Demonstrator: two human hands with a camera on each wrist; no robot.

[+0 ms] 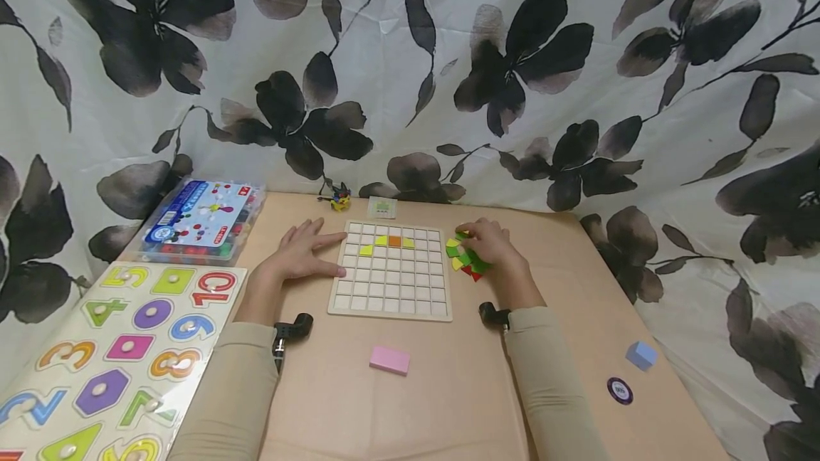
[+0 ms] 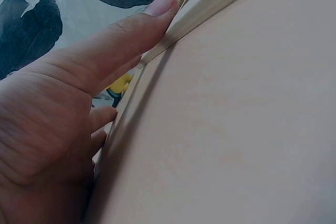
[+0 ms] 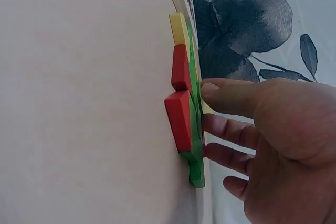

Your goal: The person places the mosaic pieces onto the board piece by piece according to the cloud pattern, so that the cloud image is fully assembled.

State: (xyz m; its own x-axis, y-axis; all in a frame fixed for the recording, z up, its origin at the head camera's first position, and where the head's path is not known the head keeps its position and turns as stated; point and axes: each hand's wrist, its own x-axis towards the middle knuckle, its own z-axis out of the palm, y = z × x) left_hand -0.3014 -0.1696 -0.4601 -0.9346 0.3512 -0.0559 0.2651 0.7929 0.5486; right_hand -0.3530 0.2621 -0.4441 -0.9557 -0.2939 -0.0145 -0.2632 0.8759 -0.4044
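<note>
A white gridded board (image 1: 393,290) lies on the table, with several yellow tiles (image 1: 366,250) and one orange tile (image 1: 394,241) in its upper squares. Along the board's left edge rests my left hand (image 1: 306,255), thumb and index finger spread; the left wrist view shows the thumb (image 2: 142,24) touching the board's side. To the right of the board is a pile of green, yellow and red tiles (image 1: 472,260). My right hand (image 1: 493,244) reaches over this pile, fingertips at the tiles. Two red tiles (image 3: 179,119) face the right wrist camera; no tile shows clearly between the fingers.
A pink block (image 1: 389,361) lies in front of the board. At right are a blue cube (image 1: 641,355) and a round chip (image 1: 619,390). A number puzzle board (image 1: 115,319) and a clear plastic case (image 1: 198,219) stand left. Behind are a small card (image 1: 382,208) and a toy figure (image 1: 339,197).
</note>
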